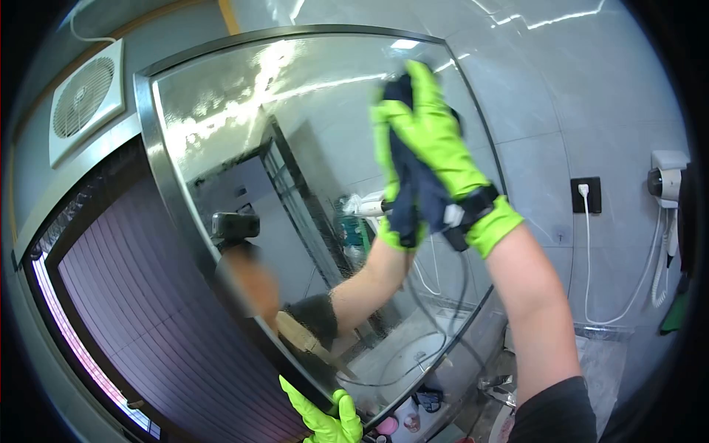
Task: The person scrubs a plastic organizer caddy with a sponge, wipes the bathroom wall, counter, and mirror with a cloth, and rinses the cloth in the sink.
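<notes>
A large metal-framed mirror point(295, 170) fills the middle of the view, tilted in the picture. My right hand point(436, 140), in a bright green glove with a black strap at the wrist, presses a dark cloth point(413, 188) to the upper right of the glass. Slight blur covers the fingertips, and the hand's reflection shows beside it. At the mirror's lower left edge, my left hand point(321, 417) in a matching glove touches the frame, its fingers spread; part of it is cut off by the picture's bottom.
A white vent fan point(85, 100) and pleated blind point(155, 273) are on the left. To the right are a wall socket point(586, 196) with a white plug and cord, and a hair dryer point(665, 181) on its holder. A faucet point(498, 387) and small items sit below the mirror.
</notes>
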A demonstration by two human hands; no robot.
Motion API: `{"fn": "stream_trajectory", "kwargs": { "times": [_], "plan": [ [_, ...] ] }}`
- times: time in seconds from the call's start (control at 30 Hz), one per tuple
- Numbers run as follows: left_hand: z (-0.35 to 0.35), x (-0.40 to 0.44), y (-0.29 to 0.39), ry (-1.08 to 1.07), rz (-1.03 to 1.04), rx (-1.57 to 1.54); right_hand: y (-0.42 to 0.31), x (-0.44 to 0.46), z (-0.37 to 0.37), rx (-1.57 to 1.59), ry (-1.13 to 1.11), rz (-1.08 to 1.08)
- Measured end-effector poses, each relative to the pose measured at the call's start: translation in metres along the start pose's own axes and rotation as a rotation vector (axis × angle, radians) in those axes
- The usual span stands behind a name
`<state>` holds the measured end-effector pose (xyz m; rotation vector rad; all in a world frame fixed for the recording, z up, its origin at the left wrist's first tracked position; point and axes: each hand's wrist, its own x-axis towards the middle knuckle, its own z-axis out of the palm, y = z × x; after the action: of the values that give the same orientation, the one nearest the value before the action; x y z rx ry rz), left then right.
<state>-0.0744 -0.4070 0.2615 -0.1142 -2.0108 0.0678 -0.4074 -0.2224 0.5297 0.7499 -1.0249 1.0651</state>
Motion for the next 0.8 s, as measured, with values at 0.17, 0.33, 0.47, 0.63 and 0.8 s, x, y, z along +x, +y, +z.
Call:
{"fn": "stream_trajectory", "kwargs": {
  "times": [0.17,0.33,0.47,0.63,0.8],
  "plan": [
    [0.011,-0.003,0.007,0.134,-0.353,-0.408,-0.162,0.021,0.021,0.471,-0.165,-0.536],
    [0.013,-0.009,0.003,0.118,-0.342,-0.225,-0.181,-0.023,0.026,0.871,-0.254,-0.585],
    [0.012,-0.013,-0.001,0.122,-0.314,-0.141,-0.132,-0.010,0.034,0.910,-0.356,-0.655],
    [0.023,-0.009,0.011,0.327,-0.453,-0.299,-0.035,0.046,0.021,0.961,-0.431,-0.169],
    [0.023,-0.011,0.013,0.316,-0.460,-0.265,0.085,0.058,-0.003,0.945,-0.293,0.590]
  ]
}}
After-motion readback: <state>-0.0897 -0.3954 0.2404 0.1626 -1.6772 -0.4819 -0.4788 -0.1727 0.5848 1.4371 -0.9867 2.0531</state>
